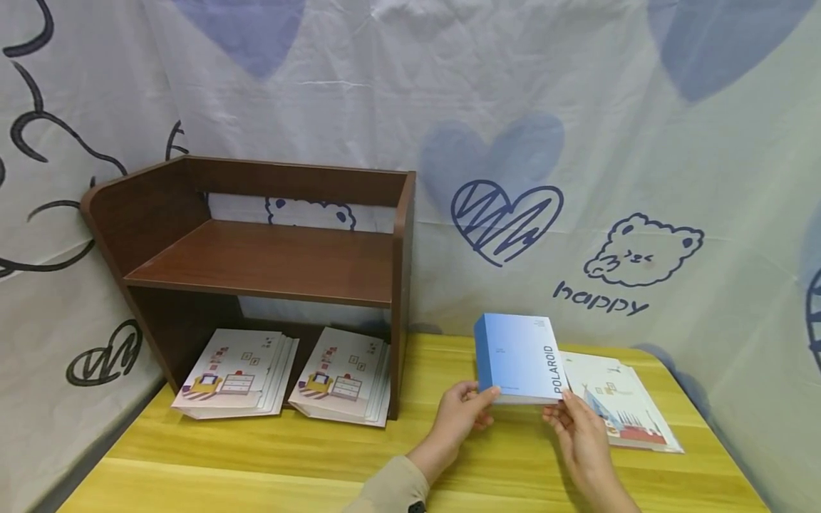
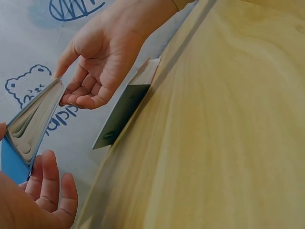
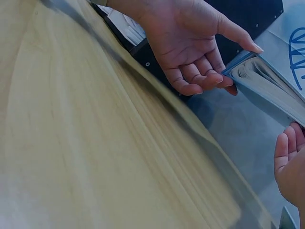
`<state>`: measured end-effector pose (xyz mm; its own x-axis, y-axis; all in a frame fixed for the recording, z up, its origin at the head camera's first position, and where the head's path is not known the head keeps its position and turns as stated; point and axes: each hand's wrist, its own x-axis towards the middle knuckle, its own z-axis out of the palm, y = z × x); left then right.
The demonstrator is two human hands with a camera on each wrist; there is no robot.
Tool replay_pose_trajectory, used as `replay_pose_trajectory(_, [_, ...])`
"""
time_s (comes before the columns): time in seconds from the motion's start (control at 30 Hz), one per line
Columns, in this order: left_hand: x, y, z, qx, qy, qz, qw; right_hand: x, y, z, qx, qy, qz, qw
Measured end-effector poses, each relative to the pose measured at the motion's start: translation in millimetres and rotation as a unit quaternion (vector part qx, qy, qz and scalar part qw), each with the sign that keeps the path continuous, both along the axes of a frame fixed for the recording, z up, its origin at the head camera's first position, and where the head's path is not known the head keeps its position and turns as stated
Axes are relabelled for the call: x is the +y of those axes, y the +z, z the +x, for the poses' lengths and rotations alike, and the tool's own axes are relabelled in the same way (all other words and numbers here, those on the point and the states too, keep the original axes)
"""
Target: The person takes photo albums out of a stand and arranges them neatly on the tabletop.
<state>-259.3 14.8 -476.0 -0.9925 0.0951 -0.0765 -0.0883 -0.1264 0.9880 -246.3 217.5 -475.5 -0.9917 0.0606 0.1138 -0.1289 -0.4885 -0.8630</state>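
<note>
Right of shelf, pinched blue album between left hand and right hand, unplaced, with two white albums shelved.

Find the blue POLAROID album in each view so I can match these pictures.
Head: right of centre, the album held between the left hand and right hand.
Left wrist: the album is at the left edge, around mid-height.
Right wrist: the album is upper right.
Shared landmark: wood-grain tabletop.

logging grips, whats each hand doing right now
Left hand: holding the blue POLAROID book at its lower left corner.
Right hand: holding its lower right corner.
</note>
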Motion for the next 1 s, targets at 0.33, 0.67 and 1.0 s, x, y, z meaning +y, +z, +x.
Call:
replay_pose_trajectory(0.33, [2.2, -10.3, -2.1, -0.012, -0.001, 0.025, 0.9996, 1.4, -6.4, -2.1, -0.013, 0.012, -0.004, 1.000])
replay_pose_trajectory(0.67, [1.5, -16.2, -3.3, -0.032, -0.011, 0.034, 0.9989, 1.1, -9.6, -3.4, -0.044, 0.021, 0.006, 0.999])
replay_pose_trajectory(1.0, [2.7, -24.6, -4.4, -0.035, 0.000, 0.042, 0.9985, 1.2, -11.7, -6.0, -0.093, 0.016, 0.042, 0.995])
